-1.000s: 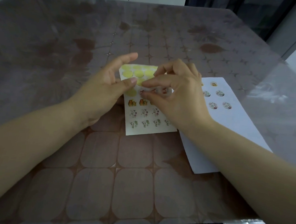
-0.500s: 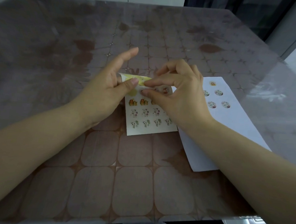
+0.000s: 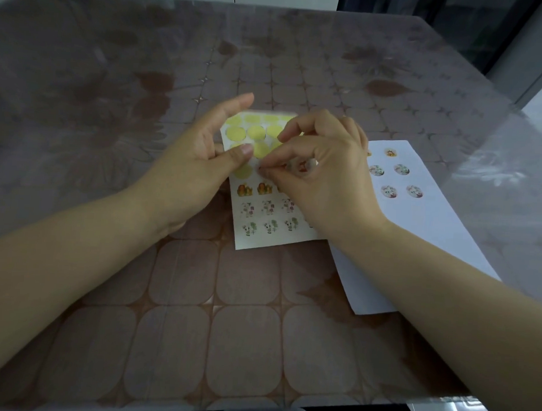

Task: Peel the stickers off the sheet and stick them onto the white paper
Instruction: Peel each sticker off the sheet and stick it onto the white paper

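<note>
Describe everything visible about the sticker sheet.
The sticker sheet is a white, paper-like rectangle on the patterned table, just left of the white paper. Its far half shows yellow circles, apparently emptied spots. Nearer come a row of orange stickers and two rows of pale stickers in green and purple. The far edge is blurred. The left hand holds its left side, thumb on its face. The right hand pinches at mid-sheet and hides the right portion.

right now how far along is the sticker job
Done: at least five stickers sit on the white paper, and the sheet shows bare yellow circles up top. In hand: the left hand holds the sheet while the right hand pinches the next sticker. Left: about three rows.
</note>
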